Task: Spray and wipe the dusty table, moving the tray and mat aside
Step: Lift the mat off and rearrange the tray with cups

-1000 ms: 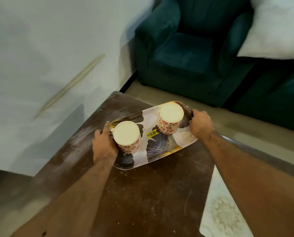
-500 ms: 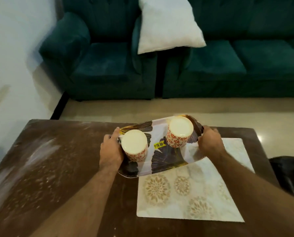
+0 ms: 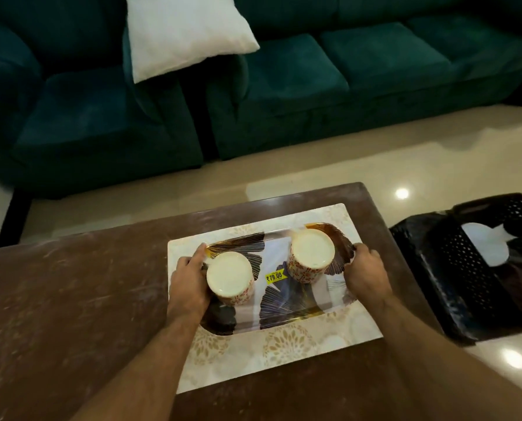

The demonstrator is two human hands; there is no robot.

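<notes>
A leaf-patterned tray [image 3: 279,302] with a yellow price sticker carries two upturned red-and-white cups [image 3: 230,278] [image 3: 311,256]. My left hand [image 3: 190,284] grips the tray's left end and my right hand [image 3: 366,276] grips its right end. The tray is over the cream floral mat [image 3: 284,350], which lies on the right part of the dark brown dusty table [image 3: 71,299]. Whether the tray rests on the mat or hovers just above it is unclear.
A dark green sofa [image 3: 284,86] with a white cushion [image 3: 180,34] stands beyond the table across a strip of shiny floor. A black perforated basket [image 3: 466,268] with something white in it sits on the floor right of the table.
Both hands have carried the tray from the table's left side rightward until it is over the mat. The view has swung right with it, bringing the basket into sight.
</notes>
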